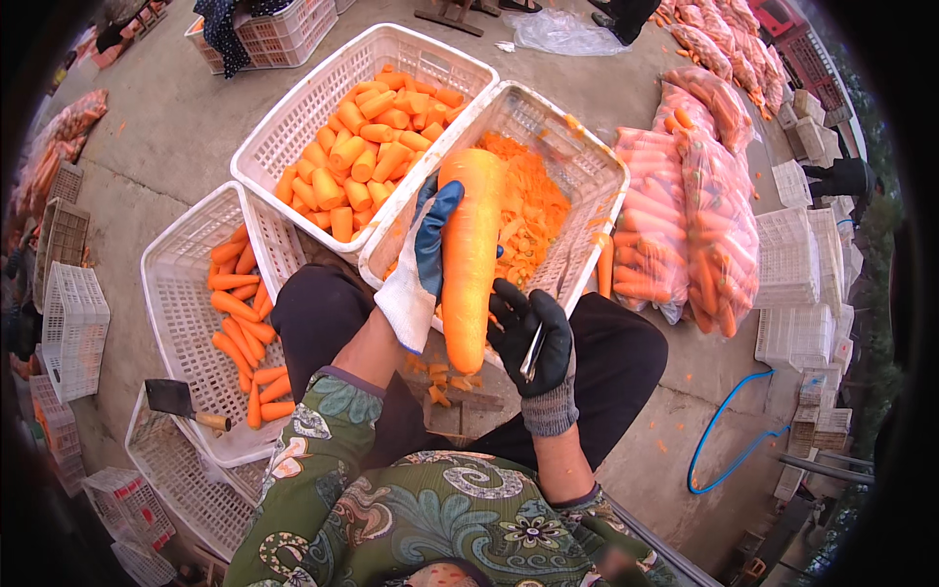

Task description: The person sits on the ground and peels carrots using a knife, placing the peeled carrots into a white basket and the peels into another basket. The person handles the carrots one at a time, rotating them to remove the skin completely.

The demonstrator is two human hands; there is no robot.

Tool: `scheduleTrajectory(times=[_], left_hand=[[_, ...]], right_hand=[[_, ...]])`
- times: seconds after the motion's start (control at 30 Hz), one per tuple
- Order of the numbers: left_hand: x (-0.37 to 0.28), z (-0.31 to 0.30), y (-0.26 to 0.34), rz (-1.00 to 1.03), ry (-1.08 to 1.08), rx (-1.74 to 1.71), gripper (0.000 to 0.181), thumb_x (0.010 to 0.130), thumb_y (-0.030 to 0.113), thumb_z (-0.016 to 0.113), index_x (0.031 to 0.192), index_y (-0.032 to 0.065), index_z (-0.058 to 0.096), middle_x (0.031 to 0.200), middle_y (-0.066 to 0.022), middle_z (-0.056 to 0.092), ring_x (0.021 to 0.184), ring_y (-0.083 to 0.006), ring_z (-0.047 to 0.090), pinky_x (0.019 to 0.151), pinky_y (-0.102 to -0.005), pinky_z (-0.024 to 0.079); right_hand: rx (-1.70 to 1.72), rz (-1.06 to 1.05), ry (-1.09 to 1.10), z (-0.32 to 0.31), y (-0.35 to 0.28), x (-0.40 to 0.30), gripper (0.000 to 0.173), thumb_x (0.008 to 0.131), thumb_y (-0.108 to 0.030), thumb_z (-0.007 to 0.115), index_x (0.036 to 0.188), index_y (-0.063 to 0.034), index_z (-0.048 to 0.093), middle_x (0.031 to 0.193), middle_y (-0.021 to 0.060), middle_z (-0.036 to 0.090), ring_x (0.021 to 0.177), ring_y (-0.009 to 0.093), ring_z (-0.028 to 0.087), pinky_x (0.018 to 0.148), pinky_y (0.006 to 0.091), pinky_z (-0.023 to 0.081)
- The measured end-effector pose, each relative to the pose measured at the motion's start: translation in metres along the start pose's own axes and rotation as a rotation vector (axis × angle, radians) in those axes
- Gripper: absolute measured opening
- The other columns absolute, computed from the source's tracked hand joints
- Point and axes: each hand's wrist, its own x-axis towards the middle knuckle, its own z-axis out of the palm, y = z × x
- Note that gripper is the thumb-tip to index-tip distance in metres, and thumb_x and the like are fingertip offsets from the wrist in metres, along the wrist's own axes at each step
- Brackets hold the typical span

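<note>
My left hand (419,271), in a white knit glove with a blue coating, grips a large, thick peeled carrot (473,257) from its left side. The carrot points down toward me, its wide end up. In a black coated glove, my right hand (539,341) holds a slim metal tool (534,352), seemingly a peeler; its working end is hidden. The fingers of that hand are close to the carrot's lower right side. Beneath the carrot is a white plastic crate (594,158) with a heap of orange carrot peelings (532,213) inside.
Short cut carrots (352,150) fill an adjoining crate (282,110). Slender carrots (235,323) lie in another crate (165,293), with a cleaver (172,400) at its lower edge. Bagged carrots (719,227) stand at right, near stacked crates (788,257) and a blue hose (722,411).
</note>
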Motion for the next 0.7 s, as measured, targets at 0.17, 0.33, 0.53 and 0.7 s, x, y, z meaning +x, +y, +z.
scheduleTrajectory(times=[0.17,0.33,0.53,0.7], left_hand=[[0.009,-0.002,-0.001,0.041,-0.072,-0.052,0.048,0.082,0.033,0.067,0.116,0.0043,0.049,0.082,-0.0128,0.062,0.065,-0.0232,0.065,0.060,-0.0368,0.059],[0.011,0.009,0.009,0.065,-0.062,-0.062,0.047,0.083,0.039,0.065,0.112,0.0045,0.052,0.082,-0.0128,0.063,0.069,-0.0232,0.066,0.063,-0.0359,0.058],[0.014,-0.002,0.012,-0.019,0.014,-0.133,0.049,0.083,0.052,0.061,0.098,0.0056,0.058,0.073,-0.0097,0.062,0.062,-0.0218,0.064,0.056,-0.0347,0.056],[0.011,-0.004,0.012,-0.043,0.074,-0.095,0.044,0.085,0.052,0.059,0.093,0.0086,0.056,0.073,-0.0078,0.061,0.059,-0.0203,0.062,0.048,-0.0341,0.054]], right_hand=[[-0.139,0.103,-0.079,-0.012,0.022,-0.037,0.039,0.095,-0.023,0.050,0.123,0.0034,0.049,0.121,0.0192,0.054,0.107,0.029,0.060,0.079,0.0372,0.057],[-0.278,0.276,0.011,0.013,0.004,-0.032,0.033,0.091,-0.018,0.054,0.116,0.0043,0.051,0.106,0.0225,0.062,0.094,0.030,0.065,0.055,0.0276,0.057],[-0.627,-0.090,0.107,0.037,-0.002,-0.030,0.028,0.092,-0.023,0.055,0.095,0.0036,0.060,0.077,0.0100,0.062,0.062,0.017,0.063,0.049,0.0242,0.050],[-0.770,-0.484,0.097,0.056,-0.033,-0.015,0.023,0.092,-0.017,0.054,0.083,0.0029,0.061,0.068,0.0045,0.058,0.052,0.006,0.048,0.045,0.0192,0.034]])
